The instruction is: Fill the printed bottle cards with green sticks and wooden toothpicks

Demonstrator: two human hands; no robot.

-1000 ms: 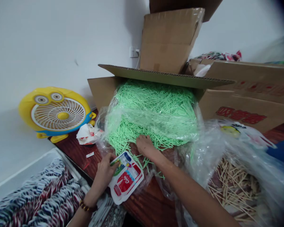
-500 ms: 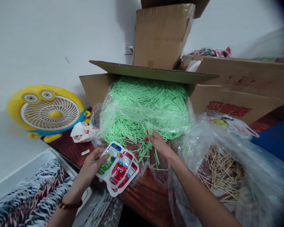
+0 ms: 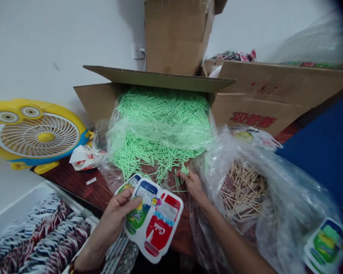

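Observation:
My left hand grips printed drink-shaped packets, with the thumb on the front one. The front packet shows a green half and a red half marked "Cola"; another peeks out behind it. My right hand pinches a small bunch of thin green sticks between thumb and fingers. Just beyond it, a large heap of green sticks spills from a clear plastic bag in an open cardboard box. A few loose green sticks lie on the dark wooden table beside the hand.
At the left stand a yellow fan and a white crate packed with rows of packets. Beige sticks lie in a clear bag at the right. Another packet is at the lower right. Cardboard boxes stand behind.
The view has swung right, so things sit further left. The packets in my left hand are fanned differently, the front one shifted right. My right hand has drawn back from the heap with its green sticks.

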